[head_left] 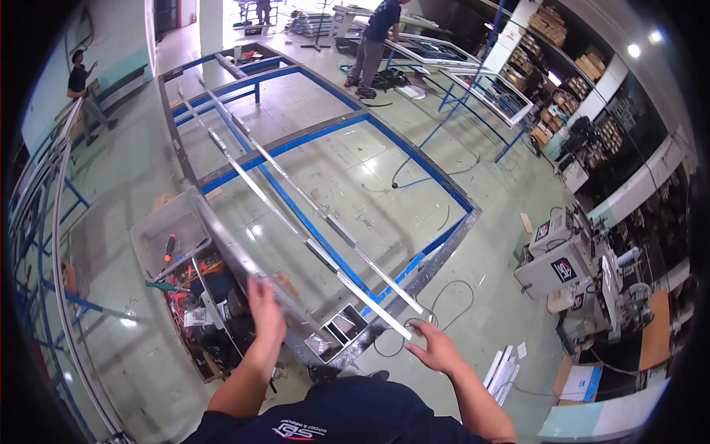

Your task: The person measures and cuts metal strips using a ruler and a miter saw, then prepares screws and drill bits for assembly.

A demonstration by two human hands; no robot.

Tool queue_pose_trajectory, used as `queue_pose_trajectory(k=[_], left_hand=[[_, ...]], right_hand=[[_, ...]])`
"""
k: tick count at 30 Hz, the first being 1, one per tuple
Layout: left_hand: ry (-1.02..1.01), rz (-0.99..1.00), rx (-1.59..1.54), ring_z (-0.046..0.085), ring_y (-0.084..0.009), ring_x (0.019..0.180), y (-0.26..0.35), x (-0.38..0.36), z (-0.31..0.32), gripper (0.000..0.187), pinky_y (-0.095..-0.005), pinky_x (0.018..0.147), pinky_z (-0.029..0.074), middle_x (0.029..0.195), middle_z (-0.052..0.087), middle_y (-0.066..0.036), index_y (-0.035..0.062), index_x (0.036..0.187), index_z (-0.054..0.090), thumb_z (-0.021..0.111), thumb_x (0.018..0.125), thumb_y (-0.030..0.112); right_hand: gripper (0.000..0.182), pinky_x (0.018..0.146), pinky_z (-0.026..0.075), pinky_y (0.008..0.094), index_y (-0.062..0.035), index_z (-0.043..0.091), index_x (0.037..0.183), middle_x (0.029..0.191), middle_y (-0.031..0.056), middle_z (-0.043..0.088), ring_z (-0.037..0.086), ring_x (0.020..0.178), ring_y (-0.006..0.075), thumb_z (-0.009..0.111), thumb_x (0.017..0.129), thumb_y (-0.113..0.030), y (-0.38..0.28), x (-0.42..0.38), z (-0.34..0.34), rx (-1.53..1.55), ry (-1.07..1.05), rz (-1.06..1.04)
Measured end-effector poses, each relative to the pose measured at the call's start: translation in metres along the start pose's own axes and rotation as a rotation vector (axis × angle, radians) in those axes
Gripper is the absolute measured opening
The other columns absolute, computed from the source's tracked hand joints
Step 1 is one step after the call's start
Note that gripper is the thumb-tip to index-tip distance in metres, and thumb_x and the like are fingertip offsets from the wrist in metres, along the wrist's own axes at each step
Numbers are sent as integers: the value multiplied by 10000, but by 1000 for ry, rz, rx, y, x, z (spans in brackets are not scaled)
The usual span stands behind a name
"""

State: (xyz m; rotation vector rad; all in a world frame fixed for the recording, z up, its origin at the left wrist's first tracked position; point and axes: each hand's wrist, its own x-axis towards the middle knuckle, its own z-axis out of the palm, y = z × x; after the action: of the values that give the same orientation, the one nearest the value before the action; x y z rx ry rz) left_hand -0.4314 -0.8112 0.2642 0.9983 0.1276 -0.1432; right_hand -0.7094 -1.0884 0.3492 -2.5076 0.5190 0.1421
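Observation:
My left hand has its fingers stretched out, beside the grey metal edge of a blue work frame. My right hand is open, thumb and fingers apart, with the fingertips right at the near end of a long white metal profile. A second slim profile runs roughly parallel, farther right. Both lie lengthwise across the frame's blue bars and carry short silver sleeve-like pieces. A small divided tray sits at the frame's near corner, between my hands.
An open plastic bin and a heap of tools stand left of the frame. Long profiles rest on a rack at far left. One person stands beyond the frame, another at left. A machine stands right; a hose trails across the floor.

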Motion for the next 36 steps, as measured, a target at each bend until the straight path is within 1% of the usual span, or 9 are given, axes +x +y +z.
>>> queue_pose_trajectory(k=[6, 10, 12, 15, 21, 24, 29, 32, 36], left_hand=[[-426, -551, 15, 617, -181, 1105, -27, -111, 119, 403, -337, 879, 527, 1208, 625, -68, 67, 1338, 494, 696, 1009, 184], [-587, -625, 255, 598, -180, 1075, -93, -179, 131, 445, -348, 938, 501, 1149, 639, -88, -1, 1291, 501, 748, 973, 189], [-801, -689, 465, 604, -196, 1153, -120, -188, 113, 528, -350, 978, 495, 1209, 644, -104, 16, 1405, 456, 707, 1010, 260], [-612, -678, 277, 563, -215, 1296, -139, -199, 110, 616, -415, 1059, 502, 1350, 587, -101, 69, 1577, 307, 568, 1089, 340], [-616, -777, 353, 716, -216, 1044, -201, -224, 108, 393, -353, 895, 606, 1335, 659, -149, 55, 1463, 518, 498, 1118, 242], [-497, -855, 381, 740, -210, 929, -240, -241, 106, 408, -348, 889, 616, 1263, 694, -132, 56, 1480, 490, 477, 1125, 255], [-317, -912, 389, 635, -208, 1191, -263, -252, 104, 476, -345, 963, 561, 1520, 489, -148, 43, 1501, 446, 474, 1125, 333], [-175, -994, 118, 644, -221, 1185, -294, -226, 80, 490, -353, 953, 545, 1536, 484, -124, 50, 1510, 435, 496, 1116, 334], [-191, -805, 213, 687, -178, 1102, -315, -207, 89, 366, -331, 926, 527, 1317, 689, -56, 49, 1340, 610, 592, 1077, 304]], right_hand=[[790, 932, 543, 480, -43, 428, 1496, 1327, 219, 592, 631, 1153, 412, 804, 854, -308, -72, 23, -16, -235, 222, -282], [497, 723, 508, 543, -60, 491, 1324, 916, 213, 691, 671, 854, 446, 718, 900, -186, -13, -16, 7, -61, -28, 157], [417, 663, 468, 537, -69, 500, 1287, 747, 192, 645, 642, 752, 450, 692, 929, -164, 28, -58, 12, 93, -39, 175], [427, 647, 469, 501, -73, 500, 1314, 733, 181, 630, 631, 720, 432, 691, 942, -157, 89, -127, 18, 191, -168, 218], [437, 721, 528, 502, -115, 509, 1346, 839, 175, 691, 682, 802, 409, 677, 944, -152, 168, -200, 17, 222, -358, 365], [453, 725, 534, 499, -117, 508, 1354, 882, 177, 696, 685, 806, 412, 682, 937, -143, 213, -215, 15, 212, -377, 314], [469, 691, 525, 480, -111, 544, 1359, 847, 200, 683, 675, 763, 417, 692, 915, -95, 270, -232, 5, 253, -259, 262], [476, 719, 547, 480, -122, 533, 1361, 961, 189, 706, 696, 808, 406, 689, 912, -87, 292, -232, -7, 195, -306, 361], [477, 693, 536, 481, -120, 537, 1346, 918, 184, 698, 688, 781, 400, 699, 900, -77, 308, -224, -24, 134, -320, 320]])
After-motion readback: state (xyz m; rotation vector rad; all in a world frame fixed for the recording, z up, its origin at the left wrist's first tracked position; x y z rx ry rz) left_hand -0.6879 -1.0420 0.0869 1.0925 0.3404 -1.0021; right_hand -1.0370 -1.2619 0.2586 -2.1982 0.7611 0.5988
